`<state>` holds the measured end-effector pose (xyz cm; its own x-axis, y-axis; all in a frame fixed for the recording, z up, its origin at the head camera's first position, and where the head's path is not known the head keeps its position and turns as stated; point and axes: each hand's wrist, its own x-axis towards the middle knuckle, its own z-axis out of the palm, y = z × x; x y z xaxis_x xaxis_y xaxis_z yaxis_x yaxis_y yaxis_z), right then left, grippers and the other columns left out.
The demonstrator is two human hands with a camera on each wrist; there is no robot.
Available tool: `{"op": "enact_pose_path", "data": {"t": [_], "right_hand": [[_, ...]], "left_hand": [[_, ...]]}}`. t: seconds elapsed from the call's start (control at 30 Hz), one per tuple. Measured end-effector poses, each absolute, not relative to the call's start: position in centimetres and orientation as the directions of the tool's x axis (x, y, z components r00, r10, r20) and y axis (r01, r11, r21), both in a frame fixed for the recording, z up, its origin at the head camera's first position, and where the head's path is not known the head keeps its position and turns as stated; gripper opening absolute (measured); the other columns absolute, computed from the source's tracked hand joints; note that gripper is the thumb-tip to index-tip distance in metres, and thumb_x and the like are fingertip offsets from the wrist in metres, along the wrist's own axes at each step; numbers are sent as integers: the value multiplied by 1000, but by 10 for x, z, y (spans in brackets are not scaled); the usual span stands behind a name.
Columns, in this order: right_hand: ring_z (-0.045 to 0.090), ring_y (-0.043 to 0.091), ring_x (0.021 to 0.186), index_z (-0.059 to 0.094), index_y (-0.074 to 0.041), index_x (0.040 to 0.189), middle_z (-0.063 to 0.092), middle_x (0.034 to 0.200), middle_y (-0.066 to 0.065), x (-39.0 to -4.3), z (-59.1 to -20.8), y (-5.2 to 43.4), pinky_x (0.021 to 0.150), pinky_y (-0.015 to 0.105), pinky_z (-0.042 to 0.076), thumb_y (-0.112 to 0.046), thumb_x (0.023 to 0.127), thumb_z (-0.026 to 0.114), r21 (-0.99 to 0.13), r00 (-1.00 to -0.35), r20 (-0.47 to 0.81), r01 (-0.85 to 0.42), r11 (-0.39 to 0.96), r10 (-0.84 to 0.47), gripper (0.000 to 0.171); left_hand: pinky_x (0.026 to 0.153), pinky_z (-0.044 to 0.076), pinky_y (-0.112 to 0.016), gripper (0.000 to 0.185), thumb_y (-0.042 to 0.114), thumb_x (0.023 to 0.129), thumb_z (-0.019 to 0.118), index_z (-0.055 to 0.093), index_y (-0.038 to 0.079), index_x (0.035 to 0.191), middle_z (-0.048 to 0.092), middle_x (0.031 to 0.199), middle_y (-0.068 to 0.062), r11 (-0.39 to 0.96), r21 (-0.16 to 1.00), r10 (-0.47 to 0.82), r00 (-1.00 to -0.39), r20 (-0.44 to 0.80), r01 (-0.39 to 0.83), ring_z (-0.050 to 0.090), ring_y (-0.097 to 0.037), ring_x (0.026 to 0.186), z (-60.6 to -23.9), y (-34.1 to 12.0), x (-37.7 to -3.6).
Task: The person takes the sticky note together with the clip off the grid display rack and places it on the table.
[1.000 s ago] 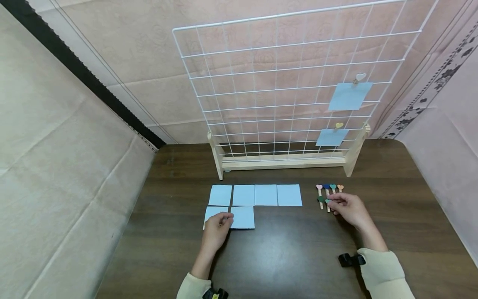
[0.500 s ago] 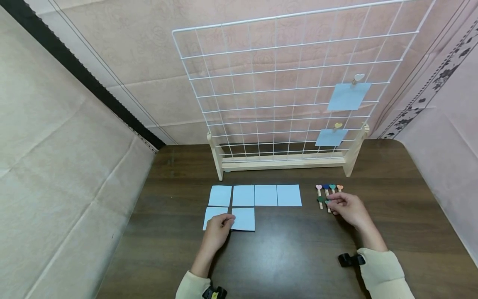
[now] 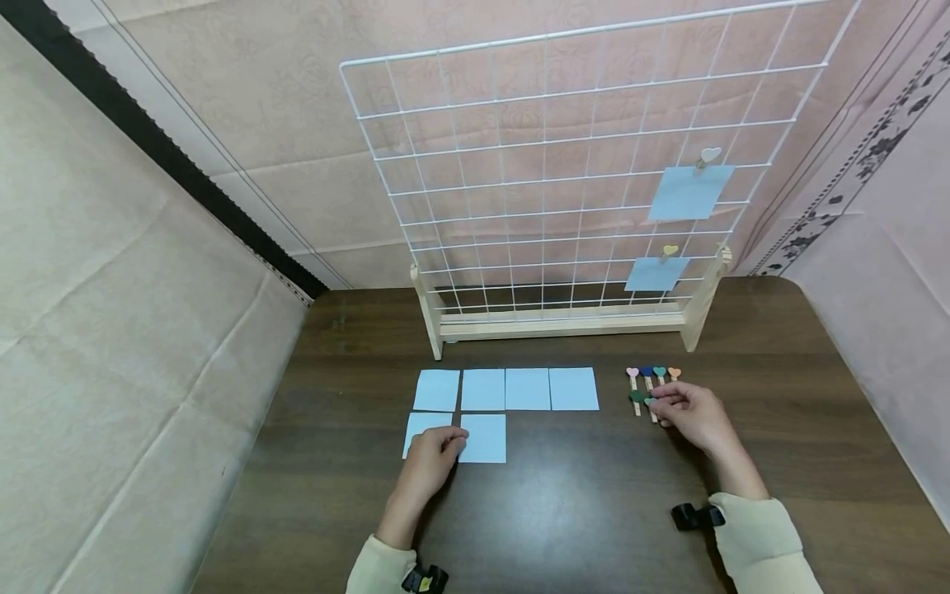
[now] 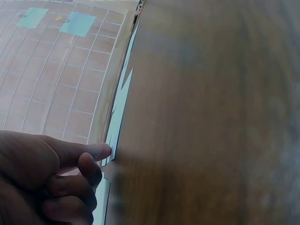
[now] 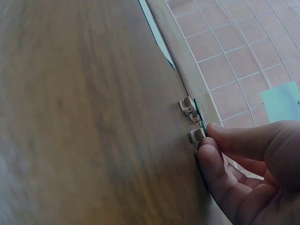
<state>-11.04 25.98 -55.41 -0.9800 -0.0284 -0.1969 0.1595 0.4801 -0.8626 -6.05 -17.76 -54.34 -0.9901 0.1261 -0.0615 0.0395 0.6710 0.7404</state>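
right hand [image 3: 690, 415] at the right part of the dark wooden table [image 3: 594, 511], thumb and forefinger pinched together on a teal heart-topped wooden clip [image 3: 651, 403]; the right wrist view shows the fingertips [image 5: 208, 140] closed on the clip's end. the clip lies at the front of a small group of heart clips [image 3: 651, 375], just ahead of the knuckles, toward the table's far edge. the clips' long axes run from the near edge toward the far edge, hearts pointing away from the person, so the pinched clip lies roughly in line with the forearm.

left hand [image 3: 430, 462] near the table's middle, forefinger stretched out and pressing the seam between two pale blue paper squares [image 3: 482, 437] of the front row, its remaining fingers [image 4: 70, 187] curled under and holding nothing. four more blue squares [image 3: 527, 388] lie in a row just beyond, edge to edge.

the white wire grid panel [image 3: 564, 165] stands in a wooden stand [image 3: 564, 322] along the far edge, well apart from both hands, beyond and left of the clips. two blue notes [image 3: 686, 192] hang clipped near its right side. the right hand is the nearer to the clips, the left to the squares.
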Motion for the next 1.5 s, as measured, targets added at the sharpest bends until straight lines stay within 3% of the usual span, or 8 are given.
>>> {"op": "enact_pose_path", "data": {"t": [0.5,0.73,0.9,1.17,1.33,1.5], "right_hand": [[68,18,72,68,8,117,72,97,17,-111,-556,257,62,28,60,-8,103,68,-853,-994,-105,96,512,11,21],[68,23,77,70,6,115,73,100,20,-108,-543,258,63,26,59,-9,104,68,-829,-1000,-2,-12,559,-24,19],[69,24,75,70,5,118,72,99,18,-111,-528,260,61,25,57,-11,105,67,-813,-998,66,-67,578,-24,21],[67,18,70,71,4,119,73,96,20,-124,-507,261,53,24,49,-14,106,66,-794,-975,221,-158,587,36,23],[66,8,72,71,3,120,72,98,21,-129,-497,263,54,24,49,-17,106,66,-795,-975,219,-155,587,40,25],[64,8,72,71,2,120,72,96,21,-135,-490,262,52,26,49,-19,107,65,-790,-977,210,-147,595,38,26]], "left_hand": [[67,50,-31,15,8,103,67,80,5,110,77,95,-4,693,717,119,-993,-20,69,53,-9,68,-543,-178,-61],[63,47,-28,11,11,103,68,78,7,104,63,75,5,686,725,111,-994,-15,66,50,-8,64,-539,-173,-59],[58,43,-27,8,13,102,70,77,9,101,58,70,6,669,740,110,-994,4,77,47,-8,61,-532,-161,-60],[58,43,-25,12,17,104,69,77,8,106,68,86,3,617,769,136,-985,103,166,42,-4,57,-521,-136,-71],[54,44,-24,17,17,105,68,76,4,112,73,94,-1,563,800,169,-976,136,209,40,-4,53,-511,-120,-74],[56,47,-24,17,18,104,68,76,6,112,74,98,-2,543,808,154,-973,172,229,48,-6,57,-503,-105,-80]]}}
